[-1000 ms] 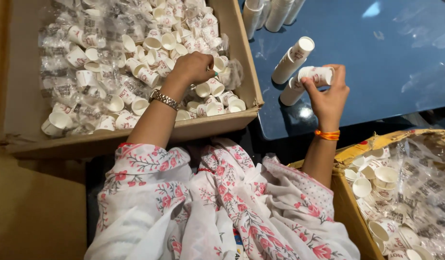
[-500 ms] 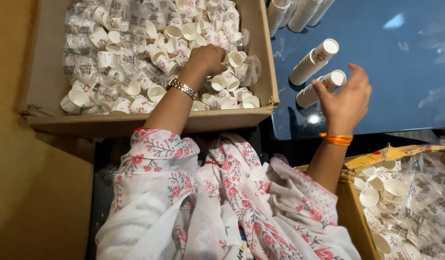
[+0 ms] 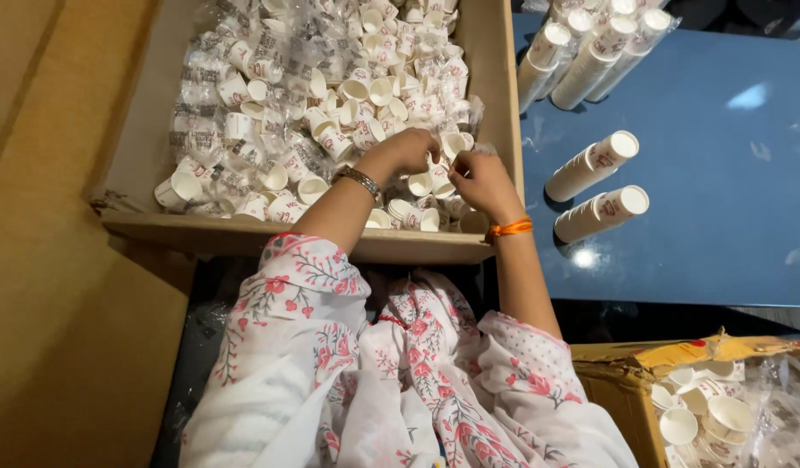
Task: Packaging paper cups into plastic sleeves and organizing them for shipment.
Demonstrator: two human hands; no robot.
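Reaching into the cardboard box [image 3: 495,52], both hands are seen from the head camera among loose small white paper cups [image 3: 330,113], many of them in clear plastic wrap. The left hand [image 3: 408,152], with a metal bracelet [image 3: 358,180] at the wrist, is curled with its fingers bent down onto the cups; whether one is gripped cannot be told. The right hand [image 3: 482,184], with an orange thread band [image 3: 510,229] at the wrist, is likewise curled, fingertips buried among cups near the box's right wall. Two stacked cup columns [image 3: 599,186] lie on the blue table [image 3: 720,234], well apart from the hands. A second box of cups [image 3: 625,381] is seen lower right.
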